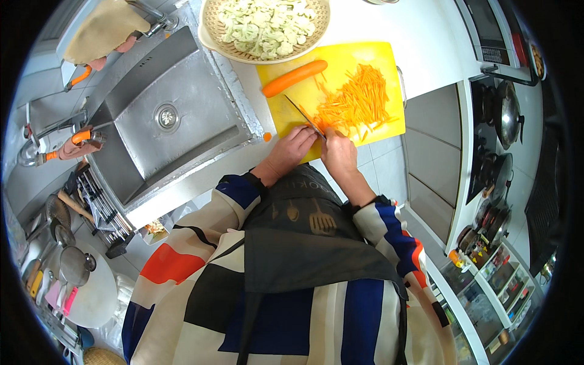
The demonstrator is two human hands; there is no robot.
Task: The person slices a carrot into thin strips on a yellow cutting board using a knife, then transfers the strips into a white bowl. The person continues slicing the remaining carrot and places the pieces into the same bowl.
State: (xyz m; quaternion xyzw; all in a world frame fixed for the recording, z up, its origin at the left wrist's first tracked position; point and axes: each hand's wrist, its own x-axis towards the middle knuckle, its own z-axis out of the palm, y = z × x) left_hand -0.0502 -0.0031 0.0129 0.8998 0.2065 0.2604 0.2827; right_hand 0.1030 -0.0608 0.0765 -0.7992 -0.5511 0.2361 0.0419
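Observation:
A yellow cutting board (285, 114) lies before me, partly over the counter's front edge. My right hand (340, 153) grips the handle of a kitchen knife (301, 111), whose blade points away to the upper left, seen nearly edge-on. Close against the blade, my left hand (294, 146) has its bent fingertips pressed down on carrot slices, mostly hidden under the fingers. To the right of the blade spreads a heap of carrot shreds (358, 102). One whole peeled carrot (295, 78) rests on the board's far left part.
A cream colander (205, 34) of cut cauliflower (269, 27) stands beyond the board. Left is a steel sink (191, 91) with a faucet (157, 18). A carrot bit (267, 136) lies by the sink edge. Lidded pans (506, 114) sit on the stove at right.

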